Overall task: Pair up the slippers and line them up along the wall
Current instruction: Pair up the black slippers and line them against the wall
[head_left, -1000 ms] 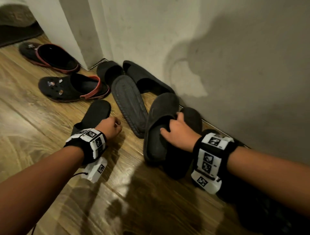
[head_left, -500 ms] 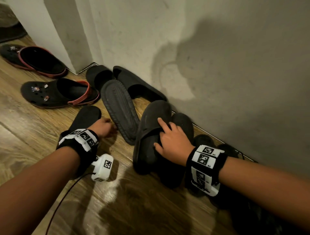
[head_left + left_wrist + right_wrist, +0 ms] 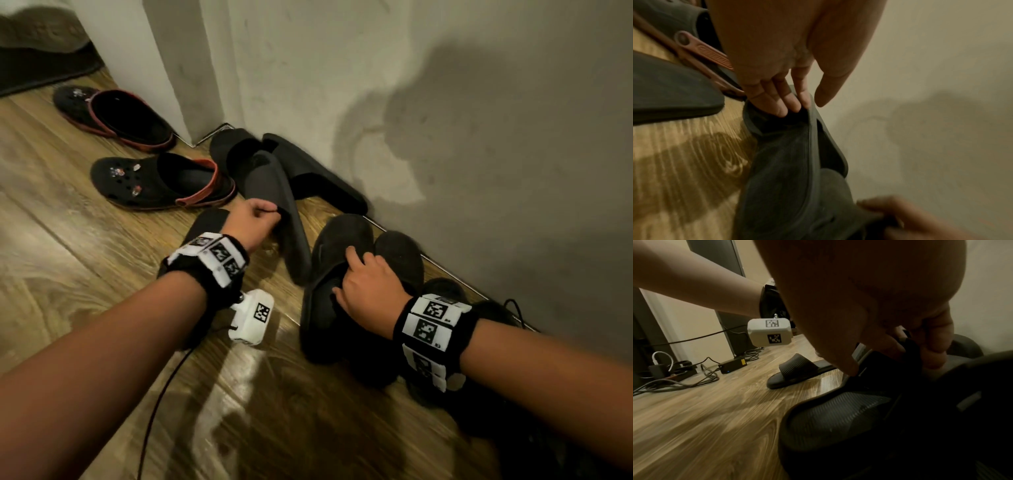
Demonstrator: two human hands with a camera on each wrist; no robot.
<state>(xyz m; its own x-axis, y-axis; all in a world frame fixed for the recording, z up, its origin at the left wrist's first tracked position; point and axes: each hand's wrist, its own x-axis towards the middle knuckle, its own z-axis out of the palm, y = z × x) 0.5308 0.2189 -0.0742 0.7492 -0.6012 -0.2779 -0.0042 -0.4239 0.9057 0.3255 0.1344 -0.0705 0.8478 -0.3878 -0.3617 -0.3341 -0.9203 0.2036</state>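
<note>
wood floor [image 3: 85, 274] by wall: left hand [image 3: 253, 224] grips upturned slide [image 3: 274, 202]; right hand [image 3: 371, 294] grips slipper [image 3: 337, 246].

Wall [image 3: 445, 102] closes off the far side. Slides [image 3: 308, 178] and clogs [image 3: 161, 185] crowd the corner. Bare floor [image 3: 68, 257] lies open at left; cable [image 3: 157, 404] trails across the near boards.

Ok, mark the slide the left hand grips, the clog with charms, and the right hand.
tilted slide [image 3: 274, 192], head view, footbed.
clog with charms [image 3: 120, 181], head view, toe.
right hand [image 3: 371, 291], head view, back.
</note>
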